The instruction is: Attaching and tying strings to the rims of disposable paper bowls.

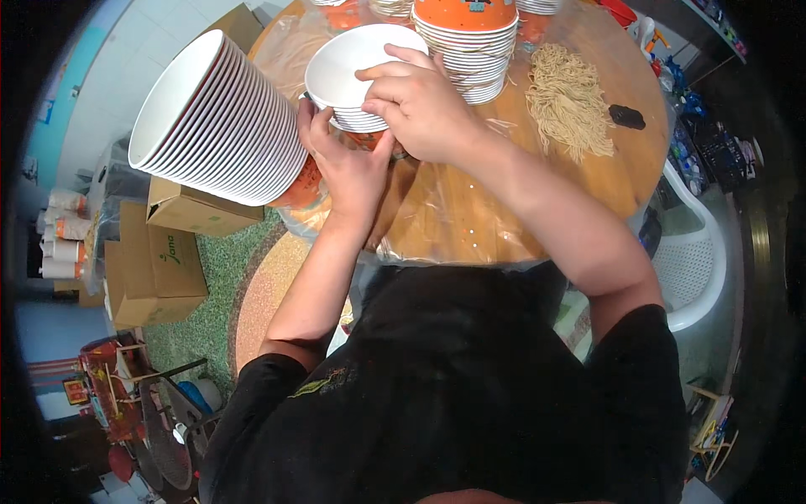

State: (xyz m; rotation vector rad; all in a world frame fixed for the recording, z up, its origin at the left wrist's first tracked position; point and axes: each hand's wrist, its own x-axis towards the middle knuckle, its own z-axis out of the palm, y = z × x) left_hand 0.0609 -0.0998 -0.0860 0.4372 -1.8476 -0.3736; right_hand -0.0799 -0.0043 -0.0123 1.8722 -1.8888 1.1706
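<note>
Both hands are at a short stack of white paper tubs (336,71) with orange lower sides, tilted open side up on the table. My left hand (348,168) is closed on its near left side, fingers around the rims and thumb toward the right. My right hand (420,101) bends over the near right rim, fingers closed on the edge; its fingertips partly hide what they pinch. Left of my left hand leans a tall nested stack of white tubs (222,118). Behind my right hand stands an upside-down stack of orange and white tubs (466,50), with thin beige strands around it.
A heap of beige strands (571,101) lies on the right of the round wooden table (470,210), beside a small black object (627,117). Clear plastic film covers the tabletop. Cardboard boxes (159,277) stand on the floor at left, a white plastic chair (693,252) at right.
</note>
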